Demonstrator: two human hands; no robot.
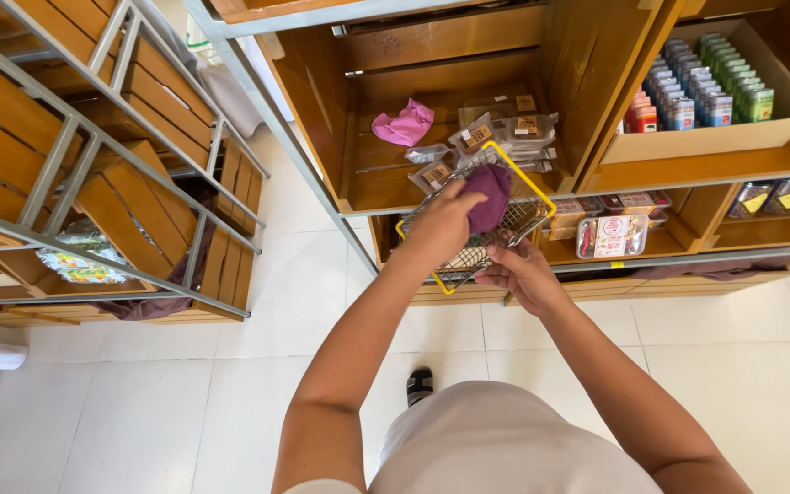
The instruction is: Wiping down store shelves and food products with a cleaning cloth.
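Observation:
My left hand (pixel 445 222) grips a purple cloth (pixel 491 194) and presses it inside a small wire basket with a yellow rim (pixel 530 187). Under the basket's near end my right hand (pixel 521 272) holds it up from below. The basket hangs in front of a wooden shelf (pixel 368 197) that carries several clear packets with brown labels (pixel 477 137) and a crumpled pink cloth (pixel 404 123).
A cardboard box of small coloured cartons (pixel 701 87) sits on the upper right shelf. Clear plastic tubs (pixel 611 235) line the lower shelf. A wooden slatted rack with grey metal bars (pixel 102 174) stands left. White tiled floor (pixel 185 402) lies below.

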